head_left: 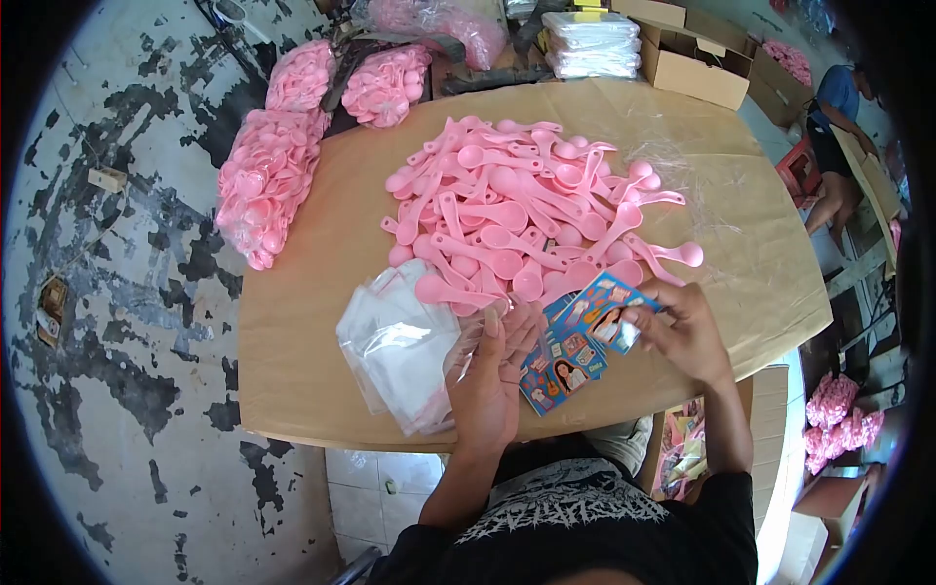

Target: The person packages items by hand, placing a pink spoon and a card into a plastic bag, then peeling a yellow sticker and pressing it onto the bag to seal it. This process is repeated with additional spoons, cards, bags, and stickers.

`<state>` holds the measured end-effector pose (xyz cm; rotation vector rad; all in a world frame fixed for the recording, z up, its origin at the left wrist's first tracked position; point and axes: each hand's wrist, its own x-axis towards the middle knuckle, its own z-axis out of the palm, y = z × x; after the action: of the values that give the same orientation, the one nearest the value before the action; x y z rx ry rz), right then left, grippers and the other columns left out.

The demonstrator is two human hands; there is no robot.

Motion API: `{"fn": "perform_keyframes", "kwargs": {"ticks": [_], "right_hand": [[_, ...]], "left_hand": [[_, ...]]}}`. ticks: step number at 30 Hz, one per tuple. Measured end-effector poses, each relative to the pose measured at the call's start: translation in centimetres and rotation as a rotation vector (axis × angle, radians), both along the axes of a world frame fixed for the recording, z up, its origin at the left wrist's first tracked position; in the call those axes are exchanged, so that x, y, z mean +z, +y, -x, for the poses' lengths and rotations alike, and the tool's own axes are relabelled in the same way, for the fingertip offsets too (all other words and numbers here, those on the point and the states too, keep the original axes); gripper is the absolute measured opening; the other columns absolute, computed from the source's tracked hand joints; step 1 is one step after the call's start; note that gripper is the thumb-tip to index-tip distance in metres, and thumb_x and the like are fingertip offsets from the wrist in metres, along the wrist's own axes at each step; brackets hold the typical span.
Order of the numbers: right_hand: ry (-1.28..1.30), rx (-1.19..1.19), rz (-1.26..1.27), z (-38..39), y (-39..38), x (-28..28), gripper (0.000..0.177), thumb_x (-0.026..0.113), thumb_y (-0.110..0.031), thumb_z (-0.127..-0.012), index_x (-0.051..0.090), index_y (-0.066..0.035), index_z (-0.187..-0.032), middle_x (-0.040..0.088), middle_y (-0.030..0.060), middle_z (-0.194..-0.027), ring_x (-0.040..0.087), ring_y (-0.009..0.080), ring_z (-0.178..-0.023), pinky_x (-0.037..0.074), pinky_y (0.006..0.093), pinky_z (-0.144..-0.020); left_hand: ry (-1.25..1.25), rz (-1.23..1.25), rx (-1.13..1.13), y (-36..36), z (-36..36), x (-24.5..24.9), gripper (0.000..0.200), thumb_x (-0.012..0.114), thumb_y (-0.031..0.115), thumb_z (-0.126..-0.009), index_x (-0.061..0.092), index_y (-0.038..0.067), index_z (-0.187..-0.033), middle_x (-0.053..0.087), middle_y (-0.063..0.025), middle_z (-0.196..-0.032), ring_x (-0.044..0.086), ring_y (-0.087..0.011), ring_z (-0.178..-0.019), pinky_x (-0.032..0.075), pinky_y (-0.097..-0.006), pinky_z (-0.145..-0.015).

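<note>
My right hand (687, 331) pinches a blue printed card (606, 304) by its right end, above a small stack of similar cards (563, 370) near the table's front edge. Close by on the left, my left hand (492, 375) has its thumb raised and holds a clear plastic bag (526, 327), which is hard to see against the hand. Beside that hand lies a pile of clear plastic bags (402, 341). Just beyond both hands spreads a large heap of pink plastic measuring spoons (517, 210).
Brown paper covers the table (760, 253). Bulging bags of pink spoons (268, 185) hang at its left edge. At the back are stacked clear packs (592, 46) and a cardboard box (697, 68). Another person (837, 127) sits at far right.
</note>
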<state>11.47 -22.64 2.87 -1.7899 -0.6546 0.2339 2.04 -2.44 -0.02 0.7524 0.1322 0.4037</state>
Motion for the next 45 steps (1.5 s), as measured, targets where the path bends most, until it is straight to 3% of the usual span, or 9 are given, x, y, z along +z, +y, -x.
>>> {"fn": "perform_keyframes", "kwargs": {"ticks": [4, 11, 14, 20, 23, 26, 29, 36, 45], "right_hand": [[0.05, 0.039, -0.145, 1.7, 2.1, -0.2, 0.014, 0.067, -0.009, -0.087, 0.066, -0.001, -0.098, 0.065, 0.0042, -0.074, 0.057, 0.0043, -0.056, 0.044, 0.0193, -0.047], [-0.114, 0.216, 0.02, 1.6, 2.8, 0.0, 0.016, 0.065, -0.005, -0.086, 0.066, 0.001, -0.102, 0.065, 0.0055, -0.071, 0.058, 0.0085, -0.062, 0.046, 0.0252, -0.056], [-0.006, 0.239, -0.036, 2.0, 2.8, 0.1, 0.017, 0.062, -0.003, -0.086, 0.065, 0.001, -0.103, 0.067, 0.0067, -0.076, 0.058, 0.0085, -0.066, 0.047, 0.0256, -0.061], [0.146, 0.227, -0.14, 2.6, 3.2, -0.3, 0.019, 0.061, -0.001, -0.086, 0.065, 0.001, -0.105, 0.067, 0.0077, -0.083, 0.058, 0.0071, -0.075, 0.048, 0.0258, -0.07], [0.091, 0.255, -0.158, 2.6, 3.1, -0.8, 0.02, 0.061, -0.002, -0.086, 0.065, 0.001, -0.106, 0.068, 0.0075, -0.084, 0.058, 0.0073, -0.076, 0.049, 0.0265, -0.072], [0.092, 0.273, -0.144, 2.4, 2.9, -0.7, 0.022, 0.062, -0.001, -0.086, 0.064, 0.001, -0.107, 0.068, 0.0077, -0.084, 0.058, 0.0075, -0.075, 0.049, 0.0265, -0.072], [0.065, 0.271, -0.181, 2.4, 3.1, -1.2, 0.025, 0.062, 0.0, -0.085, 0.064, 0.001, -0.11, 0.068, 0.0083, -0.084, 0.058, 0.0074, -0.076, 0.049, 0.0263, -0.072], [0.106, 0.305, -0.247, 2.6, 3.3, -1.2, 0.031, 0.063, -0.001, -0.085, 0.061, 0.003, -0.115, 0.067, 0.0074, -0.091, 0.059, 0.0085, -0.084, 0.048, 0.0267, -0.076], [0.365, 0.188, -0.458, 3.9, 5.7, -1.5, 0.009, 0.065, -0.004, -0.087, 0.06, 0.001, -0.093, 0.062, 0.0026, -0.088, 0.058, 0.0072, -0.082, 0.047, 0.0236, -0.069]], "left_hand": [[0.076, -0.055, -0.007, -0.8, 0.2, 1.2, 0.03, 0.051, 0.016, -0.098, 0.052, -0.004, -0.121, 0.062, -0.018, -0.117, 0.06, -0.0242, -0.111, 0.049, -0.0382, -0.094], [0.042, -0.325, -0.049, -0.5, 0.2, 0.1, 0.03, 0.052, 0.011, -0.097, 0.053, -0.006, -0.122, 0.061, -0.021, -0.116, 0.06, -0.0233, -0.106, 0.048, -0.0372, -0.094], [0.126, -0.293, -0.222, -0.4, 0.5, 0.4, 0.026, 0.056, 0.009, -0.095, 0.06, -0.005, -0.117, 0.065, -0.0125, -0.11, 0.06, -0.0147, -0.102, 0.048, -0.0289, -0.092], [0.036, -0.174, -0.17, -1.3, 0.2, 0.3, 0.028, 0.052, 0.011, -0.097, 0.055, -0.006, -0.119, 0.058, -0.0236, -0.121, 0.06, -0.029, -0.108, 0.049, -0.0384, -0.094], [0.075, -0.332, -0.215, -1.1, 0.5, 0.7, 0.029, 0.05, 0.013, -0.097, 0.054, -0.007, -0.118, 0.055, -0.025, -0.126, 0.058, -0.0308, -0.113, 0.047, -0.0401, -0.096], [0.055, -0.34, -0.274, -0.4, 0.2, 0.8, 0.032, 0.05, 0.012, -0.097, 0.053, -0.007, -0.121, 0.051, -0.0258, -0.13, 0.054, -0.0306, -0.118, 0.045, -0.0413, -0.099], [-0.053, -0.28, -0.352, -0.1, 0.1, 0.3, 0.036, 0.049, 0.007, -0.097, 0.047, -0.006, -0.13, 0.052, -0.0181, -0.132, 0.055, -0.02, -0.116, 0.043, -0.0316, -0.099], [-0.186, -0.579, -0.377, -0.3, -0.2, 0.5, 0.067, 0.054, 0.011, -0.093, 0.018, -0.003, -0.147, 0.019, -0.021, -0.153, 0.023, -0.0266, -0.141, 0.021, -0.0403, -0.112], [-0.3, -0.317, -0.34, 0.2, 0.3, 0.0, 0.055, 0.048, 0.017, -0.093, 0.03, 0.0, -0.142, 0.026, -0.0275, -0.149, 0.025, -0.0333, -0.14, 0.021, -0.0443, -0.113]]}}
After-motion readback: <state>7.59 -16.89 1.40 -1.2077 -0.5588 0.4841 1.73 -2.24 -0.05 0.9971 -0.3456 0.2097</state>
